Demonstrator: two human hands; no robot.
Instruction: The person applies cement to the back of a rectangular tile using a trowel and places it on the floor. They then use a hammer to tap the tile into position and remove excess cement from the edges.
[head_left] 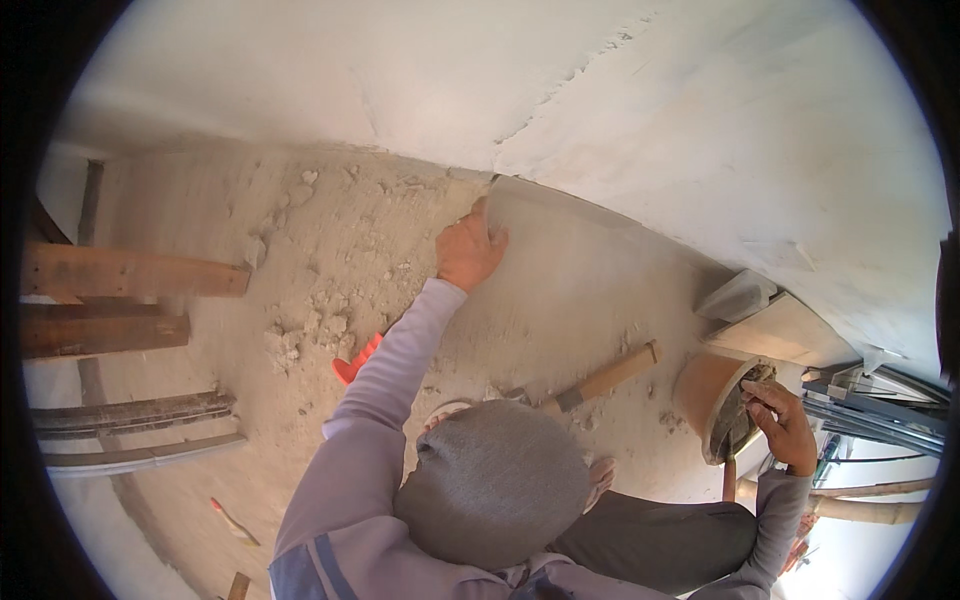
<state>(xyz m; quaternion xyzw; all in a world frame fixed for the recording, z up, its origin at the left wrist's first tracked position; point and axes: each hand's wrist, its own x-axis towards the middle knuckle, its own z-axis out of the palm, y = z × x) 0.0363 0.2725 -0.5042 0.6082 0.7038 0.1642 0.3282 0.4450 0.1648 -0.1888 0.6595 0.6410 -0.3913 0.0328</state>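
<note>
My left hand (470, 247) reaches to the foot of the white wall (400, 70), its fingers bent together beside the edge of a smooth grey surface (575, 250). What its fingertips hold, if anything, is hidden. My right hand (782, 425) is at the mouth of an orange-brown bucket (697, 395) with grey wet-looking material inside; its fingers are curled together, and I cannot see what is between them. A reddish handle (729, 478) shows by the bucket's rim. On the floor lies a tool with a wooden handle (610, 373). A grooved red grip (358, 357) is partly behind my left sleeve.
Crumbled debris (310, 325) covers the floor left of my arm. Wooden beams (130, 272) stand at the left; metal profiles (880, 415) and a board (785, 330) crowd the right. A red-tipped stick (233, 520) lies lower left. Grey cloth (495, 485) bulges before my body.
</note>
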